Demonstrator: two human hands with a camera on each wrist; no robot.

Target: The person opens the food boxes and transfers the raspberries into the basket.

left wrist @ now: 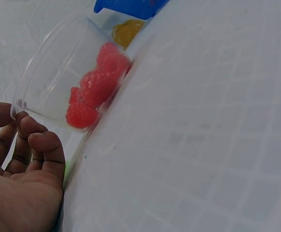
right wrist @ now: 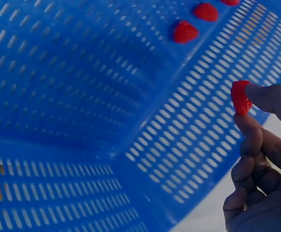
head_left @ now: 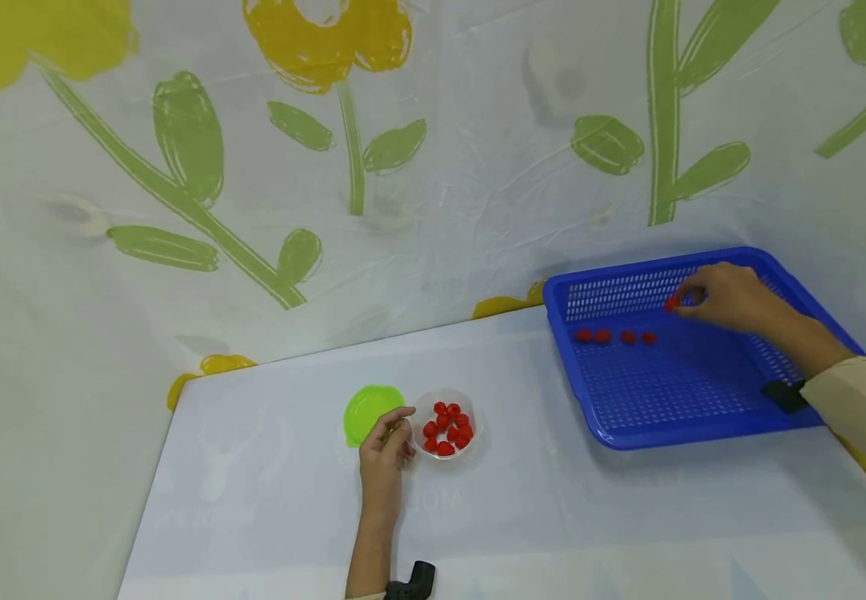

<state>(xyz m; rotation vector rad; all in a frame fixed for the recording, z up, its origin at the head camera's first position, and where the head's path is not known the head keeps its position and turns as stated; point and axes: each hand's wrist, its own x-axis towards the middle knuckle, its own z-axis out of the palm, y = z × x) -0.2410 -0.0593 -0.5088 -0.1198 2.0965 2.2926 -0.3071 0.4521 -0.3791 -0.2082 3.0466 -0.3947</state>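
My right hand [head_left: 728,296] pinches a red raspberry [right wrist: 240,97] between thumb and fingertip, above the blue plastic basket [head_left: 605,442]. Several raspberries [head_left: 603,336] lie in a row on the basket floor, toward its far left. On the table, a clear plastic cup [left wrist: 48,63] holds several more raspberries [left wrist: 99,84]. At the cup's left side, my left hand [head_left: 386,454] pinches its rim with thumb and finger; the other fingers curl loosely below, as the left wrist view shows.
A bright green lid [head_left: 370,408] lies left of the cup, partly behind the left hand. The white table [head_left: 275,500] meets a flower-patterned sheet [head_left: 463,183] at the back. The basket's raised, slotted walls surround the row of raspberries.
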